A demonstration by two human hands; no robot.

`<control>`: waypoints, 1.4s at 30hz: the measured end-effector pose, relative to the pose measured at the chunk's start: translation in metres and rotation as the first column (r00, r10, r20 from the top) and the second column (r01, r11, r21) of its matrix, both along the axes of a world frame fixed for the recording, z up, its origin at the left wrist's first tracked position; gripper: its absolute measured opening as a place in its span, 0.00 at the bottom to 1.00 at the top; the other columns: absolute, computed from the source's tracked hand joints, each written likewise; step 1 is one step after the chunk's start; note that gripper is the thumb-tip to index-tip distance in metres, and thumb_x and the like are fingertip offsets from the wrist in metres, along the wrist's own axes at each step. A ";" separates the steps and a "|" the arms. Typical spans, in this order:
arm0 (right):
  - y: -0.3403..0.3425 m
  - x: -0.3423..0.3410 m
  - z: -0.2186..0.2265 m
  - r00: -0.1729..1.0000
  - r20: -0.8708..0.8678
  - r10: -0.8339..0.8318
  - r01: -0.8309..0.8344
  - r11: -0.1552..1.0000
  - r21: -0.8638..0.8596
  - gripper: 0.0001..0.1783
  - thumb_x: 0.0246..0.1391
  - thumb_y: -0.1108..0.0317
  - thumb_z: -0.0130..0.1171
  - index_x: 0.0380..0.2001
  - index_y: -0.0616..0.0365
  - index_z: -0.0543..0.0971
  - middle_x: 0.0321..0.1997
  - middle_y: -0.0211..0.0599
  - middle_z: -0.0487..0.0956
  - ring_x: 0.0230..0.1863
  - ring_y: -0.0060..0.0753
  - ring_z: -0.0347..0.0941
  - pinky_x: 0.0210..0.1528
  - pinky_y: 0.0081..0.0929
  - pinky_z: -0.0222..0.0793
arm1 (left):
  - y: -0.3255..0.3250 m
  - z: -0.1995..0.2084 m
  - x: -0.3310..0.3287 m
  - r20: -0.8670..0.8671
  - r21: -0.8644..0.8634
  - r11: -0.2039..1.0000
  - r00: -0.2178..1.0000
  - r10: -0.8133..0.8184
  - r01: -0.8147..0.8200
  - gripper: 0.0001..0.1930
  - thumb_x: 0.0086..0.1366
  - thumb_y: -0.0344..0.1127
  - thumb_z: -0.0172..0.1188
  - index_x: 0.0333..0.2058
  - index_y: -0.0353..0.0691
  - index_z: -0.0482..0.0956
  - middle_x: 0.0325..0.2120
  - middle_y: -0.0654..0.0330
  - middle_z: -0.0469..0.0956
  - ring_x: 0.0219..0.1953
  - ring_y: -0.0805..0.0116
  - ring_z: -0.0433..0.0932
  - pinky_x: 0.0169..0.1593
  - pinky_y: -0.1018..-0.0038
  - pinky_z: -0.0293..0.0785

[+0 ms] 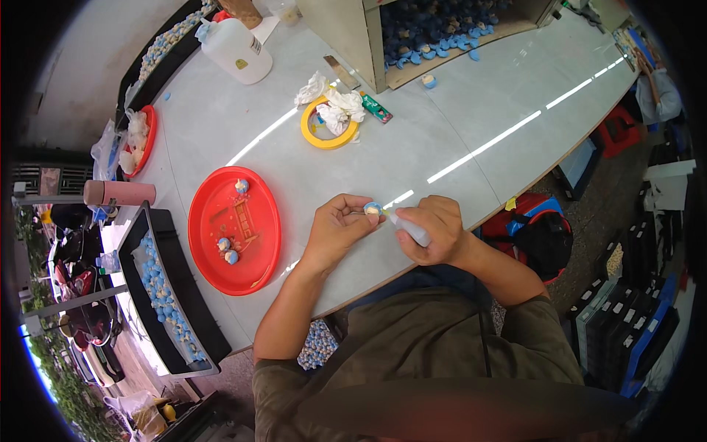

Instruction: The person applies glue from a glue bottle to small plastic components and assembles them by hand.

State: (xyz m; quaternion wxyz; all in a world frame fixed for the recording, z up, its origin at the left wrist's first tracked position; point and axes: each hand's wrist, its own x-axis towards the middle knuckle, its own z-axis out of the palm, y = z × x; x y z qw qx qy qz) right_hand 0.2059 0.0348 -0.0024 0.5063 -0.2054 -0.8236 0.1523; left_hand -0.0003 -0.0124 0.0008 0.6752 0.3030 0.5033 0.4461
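Observation:
Between the fingertips of my left hand (336,230) is a small blue-and-cream round figure piece (373,209), held just above the table. My right hand (434,228) is wrapped round a small translucent squeeze bottle (414,230). The bottle's narrow tip points left at the piece, very close to it; whether they touch I cannot tell. To the left of my hands lies a round red plastic tray (210,258). Inside it are a single blue-and-cream piece (241,186) near the far rim and a few more (224,244) lower down.
A yellow tape roll (309,136) with crumpled tissue (342,103) lies beyond my hands, beside a small green box (376,107). A white jug (236,51) stands far left. A black bin (184,324) of blue pieces and a pink bottle (121,193) sit left. An open-fronted box (335,37) holds blue parts.

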 end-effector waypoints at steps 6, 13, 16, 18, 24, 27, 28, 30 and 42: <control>0.000 -0.001 0.001 1.000 -0.015 -0.009 0.009 1.000 -0.010 0.15 0.37 0.73 0.66 0.32 0.63 0.76 0.18 0.36 0.73 0.15 0.35 0.69 0.18 0.28 0.62 | 0.000 0.001 -0.002 0.016 -0.005 1.000 1.000 0.008 -0.008 0.15 0.61 0.23 0.61 0.46 0.28 0.72 0.39 0.49 0.80 0.42 0.65 0.82 0.47 0.73 0.80; 0.001 0.003 -0.001 0.998 -0.065 -0.001 -0.001 1.000 -0.032 0.14 0.39 0.73 0.64 0.33 0.63 0.77 0.18 0.38 0.73 0.15 0.37 0.69 0.18 0.29 0.63 | 0.001 0.004 -0.002 0.017 -0.012 1.000 1.000 0.007 -0.006 0.15 0.60 0.23 0.62 0.46 0.30 0.72 0.38 0.51 0.80 0.40 0.67 0.81 0.44 0.76 0.79; 0.000 0.013 0.002 0.989 -0.147 -0.001 -0.020 0.990 -0.142 0.14 0.41 0.73 0.62 0.35 0.65 0.77 0.19 0.39 0.74 0.15 0.36 0.69 0.19 0.29 0.63 | 0.001 0.007 -0.004 -0.004 -0.031 0.999 1.000 0.011 -0.011 0.15 0.60 0.23 0.62 0.46 0.31 0.73 0.38 0.52 0.80 0.38 0.70 0.81 0.42 0.79 0.78; -0.001 0.013 0.004 0.984 -0.179 0.009 -0.050 0.973 -0.224 0.13 0.42 0.73 0.61 0.35 0.65 0.78 0.19 0.40 0.75 0.15 0.36 0.69 0.19 0.29 0.63 | 0.001 0.009 -0.004 -0.023 -0.035 0.999 0.999 0.024 -0.025 0.15 0.60 0.23 0.62 0.46 0.31 0.73 0.37 0.53 0.80 0.37 0.71 0.81 0.42 0.80 0.77; -0.003 0.005 0.003 0.961 -0.276 0.000 -0.084 0.953 -0.292 0.12 0.44 0.73 0.60 0.35 0.66 0.78 0.19 0.40 0.75 0.15 0.35 0.69 0.20 0.28 0.63 | -0.003 0.002 0.007 0.022 0.114 0.985 0.991 0.129 -0.131 0.17 0.58 0.19 0.63 0.45 0.31 0.69 0.42 0.52 0.76 0.46 0.64 0.80 0.49 0.76 0.77; -0.004 0.002 0.001 0.979 -0.196 0.049 -0.101 0.959 -0.264 0.12 0.44 0.73 0.60 0.34 0.66 0.78 0.19 0.40 0.75 0.15 0.35 0.69 0.20 0.28 0.64 | -0.005 -0.004 0.011 -0.063 0.208 0.970 0.988 0.139 -0.124 0.18 0.58 0.17 0.62 0.45 0.31 0.66 0.46 0.50 0.73 0.50 0.61 0.78 0.52 0.73 0.77; -0.004 0.001 -0.001 0.984 -0.172 0.051 -0.092 0.966 -0.241 0.12 0.44 0.73 0.60 0.34 0.65 0.78 0.19 0.40 0.75 0.15 0.35 0.69 0.20 0.28 0.64 | -0.006 -0.006 0.012 -0.077 0.225 0.966 0.986 0.146 -0.125 0.18 0.58 0.17 0.61 0.45 0.30 0.66 0.46 0.50 0.72 0.51 0.61 0.78 0.51 0.73 0.77; -0.004 -0.001 -0.001 0.988 -0.146 0.056 -0.088 0.972 -0.218 0.11 0.44 0.73 0.61 0.34 0.65 0.78 0.19 0.40 0.75 0.15 0.35 0.69 0.20 0.29 0.64 | -0.006 -0.007 0.013 -0.089 0.241 0.962 0.984 0.156 -0.131 0.18 0.58 0.17 0.61 0.45 0.30 0.65 0.46 0.49 0.72 0.51 0.61 0.77 0.51 0.72 0.78; -0.004 -0.003 0.002 0.993 -0.111 0.034 -0.063 0.961 -0.268 0.11 0.43 0.73 0.62 0.33 0.64 0.77 0.19 0.40 0.75 0.16 0.38 0.70 0.21 0.29 0.65 | -0.006 -0.006 0.014 -0.095 0.276 0.952 0.982 0.161 -0.129 0.17 0.59 0.17 0.60 0.45 0.30 0.65 0.47 0.50 0.72 0.52 0.64 0.77 0.48 0.78 0.78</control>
